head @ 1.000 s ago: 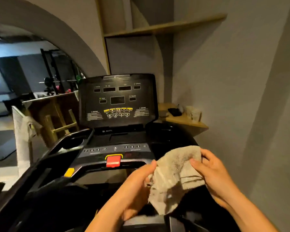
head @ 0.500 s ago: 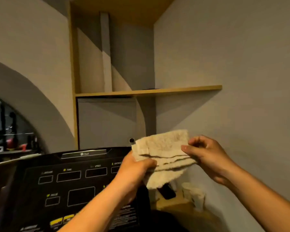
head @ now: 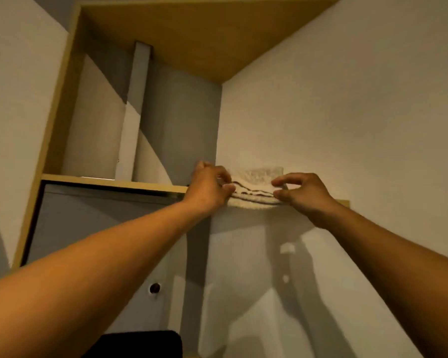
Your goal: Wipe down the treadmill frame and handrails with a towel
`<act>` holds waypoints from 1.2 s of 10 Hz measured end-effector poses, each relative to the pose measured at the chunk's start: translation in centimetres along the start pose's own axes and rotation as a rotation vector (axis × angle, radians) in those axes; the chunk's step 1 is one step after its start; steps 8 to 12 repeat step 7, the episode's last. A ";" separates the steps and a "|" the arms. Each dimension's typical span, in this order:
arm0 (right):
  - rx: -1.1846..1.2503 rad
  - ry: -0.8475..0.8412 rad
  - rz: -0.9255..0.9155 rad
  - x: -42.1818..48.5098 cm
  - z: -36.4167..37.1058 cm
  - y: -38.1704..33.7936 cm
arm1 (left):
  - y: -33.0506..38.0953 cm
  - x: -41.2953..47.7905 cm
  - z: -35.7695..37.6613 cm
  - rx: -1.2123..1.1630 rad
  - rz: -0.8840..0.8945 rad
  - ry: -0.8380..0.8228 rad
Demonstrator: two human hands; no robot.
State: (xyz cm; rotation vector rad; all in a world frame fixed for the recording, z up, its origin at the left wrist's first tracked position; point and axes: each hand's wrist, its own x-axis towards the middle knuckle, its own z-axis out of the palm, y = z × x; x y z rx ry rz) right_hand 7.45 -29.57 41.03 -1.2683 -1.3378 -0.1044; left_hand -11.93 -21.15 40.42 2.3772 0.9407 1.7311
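A folded beige towel (head: 254,192) lies on the front edge of a wooden wall shelf (head: 109,181), high up near the corner. Both my arms are raised to it. My left hand (head: 207,188) pinches the towel's left end with curled fingers. My right hand (head: 301,193) holds the right end between thumb below and forefinger above. Of the treadmill, only the black top edge of the console (head: 135,343) shows at the bottom of the view; the frame and handrails are out of sight.
A second wooden shelf (head: 204,34) hangs overhead. Grey walls meet in a corner behind the towel. A grey cabinet panel with a round hole (head: 155,288) sits below the lower shelf. A white wall fitting (head: 287,248) is under my right hand.
My view has swung up from the treadmill console to the wall shelves. Both hands have lifted the folded towel from waist height onto the lower shelf's edge.
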 end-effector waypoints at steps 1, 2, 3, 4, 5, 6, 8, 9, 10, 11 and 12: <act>-0.035 0.088 -0.025 5.2 1.1 2.6 | -0.5 5.3 3.4 -0.002 0.090 -0.004; -0.269 0.057 -0.092 8.0 1.4 4.1 | -2.0 8.3 5.7 0.136 0.073 -0.054; -0.598 -0.125 -0.138 10.4 2.1 5.0 | -5.1 10.8 8.0 0.341 -0.091 -0.157; -0.635 -0.145 -0.135 11.0 2.0 5.1 | -6.0 11.2 8.5 0.352 -0.128 -0.174; -0.313 -0.104 -0.062 10.8 1.0 5.5 | -5.4 10.0 7.2 0.169 -0.049 -0.192; 0.020 -0.084 0.078 10.0 -0.1 5.1 | -5.0 8.2 5.0 0.090 0.025 -0.073; 0.481 -0.051 0.195 8.2 -1.9 3.8 | -4.0 5.1 0.8 -0.089 -0.007 -0.091; 0.481 -0.051 0.195 8.2 -1.9 3.8 | -4.0 5.1 0.8 -0.089 -0.007 -0.091; 0.481 -0.051 0.195 8.2 -1.9 3.8 | -4.0 5.1 0.8 -0.089 -0.007 -0.091; 0.481 -0.051 0.195 8.2 -1.9 3.8 | -4.0 5.1 0.8 -0.089 -0.007 -0.091; 0.481 -0.051 0.195 8.2 -1.9 3.8 | -4.0 5.1 0.8 -0.089 -0.007 -0.091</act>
